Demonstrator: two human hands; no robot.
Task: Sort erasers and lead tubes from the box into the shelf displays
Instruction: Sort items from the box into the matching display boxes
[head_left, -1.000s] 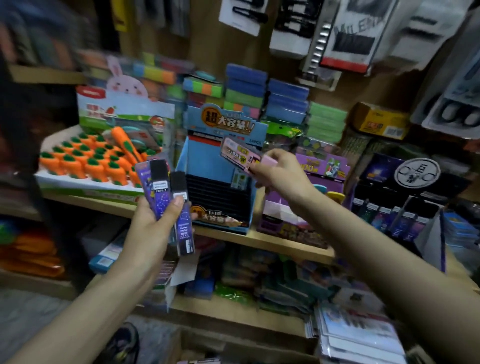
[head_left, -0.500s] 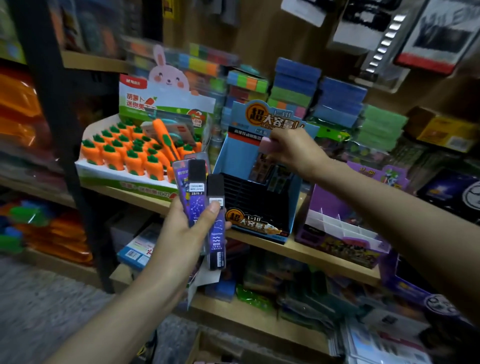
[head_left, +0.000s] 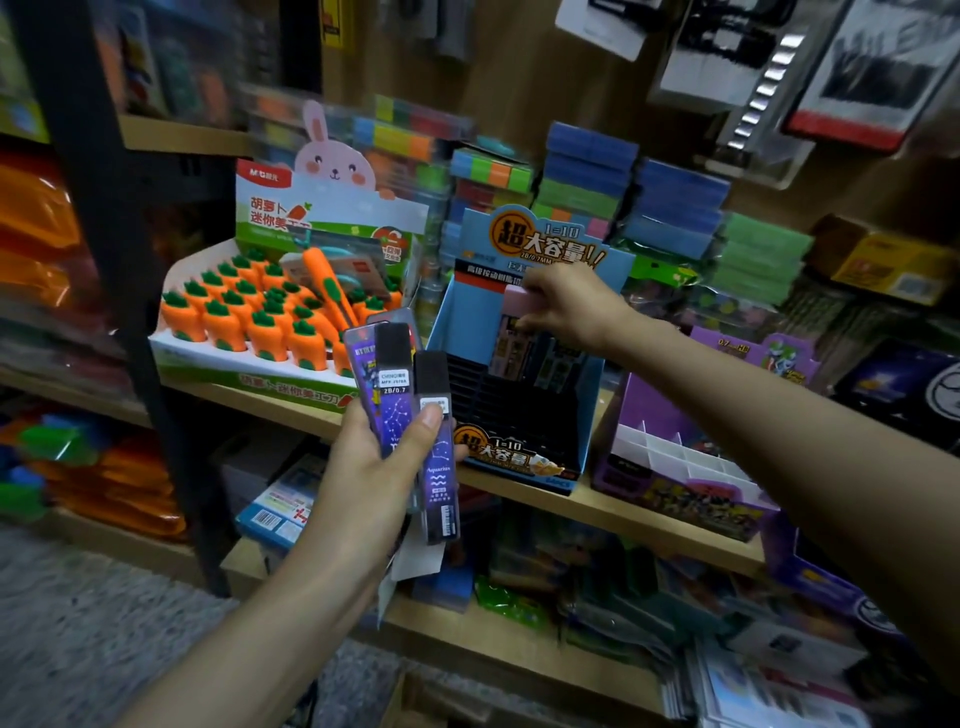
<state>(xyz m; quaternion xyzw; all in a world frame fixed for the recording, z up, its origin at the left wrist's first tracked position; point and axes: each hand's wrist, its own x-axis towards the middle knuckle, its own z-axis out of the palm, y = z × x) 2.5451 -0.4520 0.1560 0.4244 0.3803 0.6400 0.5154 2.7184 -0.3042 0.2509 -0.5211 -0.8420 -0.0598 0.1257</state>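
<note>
My left hand (head_left: 363, 467) grips several purple lead tubes (head_left: 410, 410) with black caps, fanned upright in front of the shelf. My right hand (head_left: 566, 306) pinches a pink-capped lead tube (head_left: 511, 327) by its top and holds it upright inside the blue lead display box (head_left: 467, 322) on the middle shelf. The tube's lower end stands among the dark slots of that box. Left of it sits a white and green carrot eraser display (head_left: 249, 364) full of orange carrot erasers.
A purple display box (head_left: 670, 467) with white dividers stands right of the blue one. Stacks of coloured sticky notes (head_left: 587, 176) fill the back of the shelf. A lower wooden shelf (head_left: 519, 639) holds packaged goods. Hanging packs crowd the wall above.
My right hand carried the pink-capped tube from open air left and down into the blue display box. The left hand kept its tubes and stayed roughly in place.
</note>
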